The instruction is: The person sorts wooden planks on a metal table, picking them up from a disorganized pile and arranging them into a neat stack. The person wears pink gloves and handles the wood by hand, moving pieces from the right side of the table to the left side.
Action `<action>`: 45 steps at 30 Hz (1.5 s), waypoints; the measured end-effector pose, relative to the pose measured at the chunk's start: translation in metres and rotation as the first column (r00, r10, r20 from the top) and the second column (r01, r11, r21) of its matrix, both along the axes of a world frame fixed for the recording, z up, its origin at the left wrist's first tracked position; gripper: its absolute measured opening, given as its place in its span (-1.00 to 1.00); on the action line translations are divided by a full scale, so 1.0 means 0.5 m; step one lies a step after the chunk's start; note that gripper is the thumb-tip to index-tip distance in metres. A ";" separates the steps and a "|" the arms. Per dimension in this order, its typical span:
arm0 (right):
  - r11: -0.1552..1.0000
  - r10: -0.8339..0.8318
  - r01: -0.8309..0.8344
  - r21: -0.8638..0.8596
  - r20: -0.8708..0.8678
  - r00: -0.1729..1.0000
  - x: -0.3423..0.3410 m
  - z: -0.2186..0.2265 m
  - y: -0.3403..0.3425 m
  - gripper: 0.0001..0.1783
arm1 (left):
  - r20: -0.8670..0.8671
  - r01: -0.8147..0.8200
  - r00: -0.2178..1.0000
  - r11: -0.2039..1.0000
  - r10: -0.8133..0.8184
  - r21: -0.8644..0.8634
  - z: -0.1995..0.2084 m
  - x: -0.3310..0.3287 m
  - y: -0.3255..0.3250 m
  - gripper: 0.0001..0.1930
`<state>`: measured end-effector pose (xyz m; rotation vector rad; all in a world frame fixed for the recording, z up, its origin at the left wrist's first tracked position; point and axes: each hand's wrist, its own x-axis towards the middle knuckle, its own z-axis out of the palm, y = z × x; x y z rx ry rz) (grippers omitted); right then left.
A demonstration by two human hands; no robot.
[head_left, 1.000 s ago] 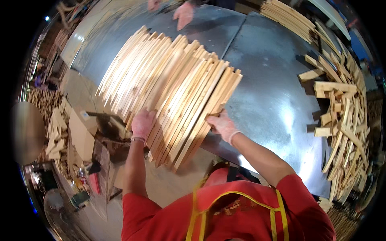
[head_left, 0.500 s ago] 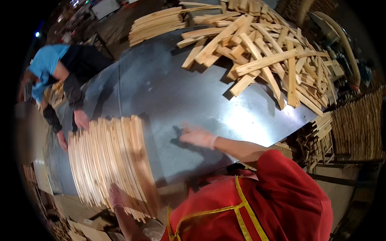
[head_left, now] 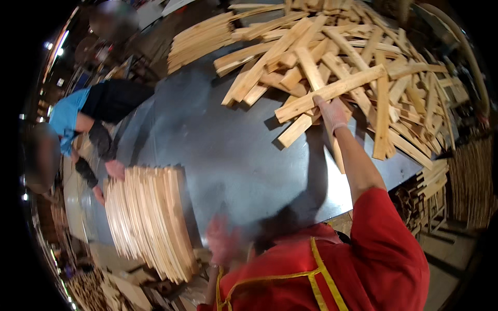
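My right hand (head_left: 332, 113), in a thin pinkish glove, reaches to the loose heap at the far right. Its fingers close on a pale wooden slat (head_left: 334, 92) that lies across the top of other slats. My left hand (head_left: 223, 239) hangs near the table's front edge, blurred by motion, just right of a row of slats (head_left: 150, 217) stood on edge side by side. No slat shows in it, and its fingers are smeared. A co-worker in a blue shirt has one hand (head_left: 115, 169) at the row's far end and the other at its left side.
The smooth metal table (head_left: 238, 155) stretches between the row and the slat heap (head_left: 373, 72). A neat stack of slats (head_left: 199, 41) stands at the back. Thick hoses (head_left: 456, 39) run at the far right, and more wood (head_left: 469, 181) is stacked beyond the table's right edge.
My right hand has moved from above the table to the heap and taken hold of a slat. My left hand has left the row and moved right. The co-worker's hands stay at the row.
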<state>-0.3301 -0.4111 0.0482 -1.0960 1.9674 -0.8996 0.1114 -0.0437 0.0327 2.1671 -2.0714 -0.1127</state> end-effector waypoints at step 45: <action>0.497 0.769 -0.779 0.382 0.223 0.599 0.988 -0.082 0.534 -0.31 | -0.127 -0.575 0.795 0.803 0.594 0.156 0.006 0.282 0.262 -0.64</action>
